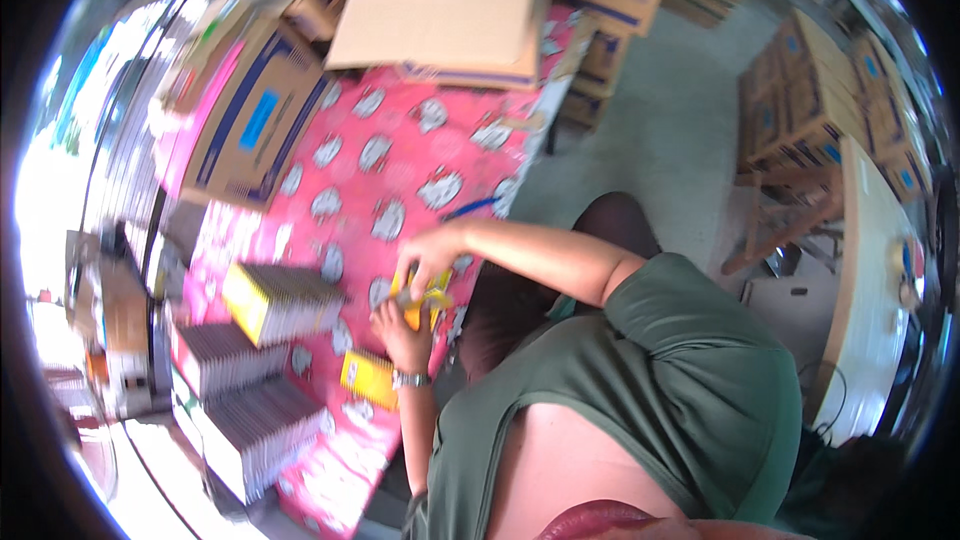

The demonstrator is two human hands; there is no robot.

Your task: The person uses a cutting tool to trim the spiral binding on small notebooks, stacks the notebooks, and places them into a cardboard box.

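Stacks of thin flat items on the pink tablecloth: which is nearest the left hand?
The small bright-yellow stack beside the silver wristband; the three larger, grey-topped stacks stand farther from the left hand.

Bright light (45, 210) glares at left, with grey floor (650, 140) and pale table (848, 340) rightward

The left hand (404, 342) and right hand (437, 252) hide much of a blurred yellow item (415, 318), perhaps a packet. At the top of the frame, the open carton (430, 25) is cut off.
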